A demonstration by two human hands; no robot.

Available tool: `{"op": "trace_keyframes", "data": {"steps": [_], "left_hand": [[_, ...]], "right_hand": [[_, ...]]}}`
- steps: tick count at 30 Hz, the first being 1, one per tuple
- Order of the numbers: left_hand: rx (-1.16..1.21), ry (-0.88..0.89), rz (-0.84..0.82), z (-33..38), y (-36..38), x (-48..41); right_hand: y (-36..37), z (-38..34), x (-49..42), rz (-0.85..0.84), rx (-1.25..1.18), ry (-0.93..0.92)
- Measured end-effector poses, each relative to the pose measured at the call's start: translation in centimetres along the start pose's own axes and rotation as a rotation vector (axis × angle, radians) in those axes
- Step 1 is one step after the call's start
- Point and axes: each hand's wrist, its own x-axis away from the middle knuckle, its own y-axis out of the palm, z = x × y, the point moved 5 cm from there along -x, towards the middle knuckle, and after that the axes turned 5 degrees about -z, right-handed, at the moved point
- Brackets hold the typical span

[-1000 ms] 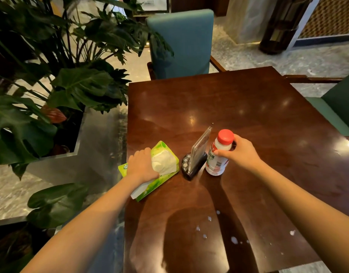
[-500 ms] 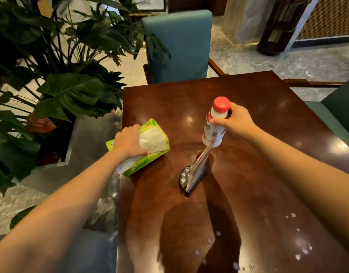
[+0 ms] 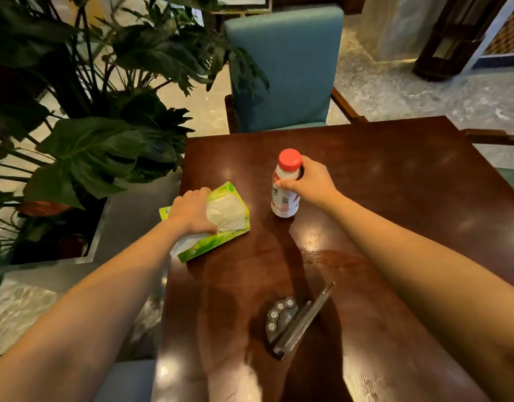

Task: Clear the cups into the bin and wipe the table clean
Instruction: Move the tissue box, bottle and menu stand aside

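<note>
White drink bottle [image 3: 285,189] standing upright on the dark wooden table [image 3: 395,181], long axis vertical, red cap [image 3: 290,159] pointing straight up, bottom resting on the wood toward the far left part of the tabletop. Gripped around the neck and shoulder by the right hand [image 3: 309,181], fingers curled round the far side and thumb across the near side (label mostly red and white, print too small to read). Just left of it, well short of touching, a green tissue pack [image 3: 218,224] lying flat at the table's left edge, long side running diagonally from near-left to far-right, white tissue showing in the opening. Pressed down on top by the left hand [image 3: 192,211], fingers bent over the pack's far-left side and onto the tissue. Nearer the camera, a clear acrylic sign stand [image 3: 296,322] on a dark base, tilted. Wet-looking streak on the wood between bottle and stand. Beyond the table, a teal chair [image 3: 284,68]; off to the left, a big leafy plant [image 3: 90,111] in a planter.
</note>
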Motion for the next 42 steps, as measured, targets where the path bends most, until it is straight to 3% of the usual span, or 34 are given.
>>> {"op": "trace_keyframes", "data": {"steps": [10, 19, 24, 26, 31, 35, 38, 42], "left_hand": [[-0.022, 0.169, -0.119, -1.2, -0.5, -4.3], [-0.127, 0.129, -0.1, -0.2, 0.9, -2.5], [-0.052, 0.132, -0.014, 1.7, 1.9, 0.2], [-0.055, 0.126, 0.02, 2.4, 2.5, 1.0], [-0.048, 0.068, 0.079, 3.5, 3.1, 2.2], [-0.051, 0.099, 0.074, 5.0, 3.3, 3.9], [0.128, 0.219, -0.003, 7.0, 3.6, 6.7], [0.651, 0.387, -0.253, 9.5, 4.2, 12.5]], "right_hand": [[1.1, 1.9, -2.5, -0.035, -0.097, 0.043], [1.3, 1.5, -1.9, -0.154, -0.083, 0.051], [-1.8, -1.3, 2.3, -0.113, 0.198, -0.066], [-2.8, -3.0, 5.6, -0.252, 0.278, -0.168], [-1.6, -5.9, 14.4, -0.823, 0.417, -0.268], [1.0, -5.1, 17.9, -0.986, 0.66, -0.282], [1.3, -4.8, 18.2, -0.899, 0.796, -0.32], [1.0, -4.9, 18.5, -0.78, 0.775, -0.397]]}}
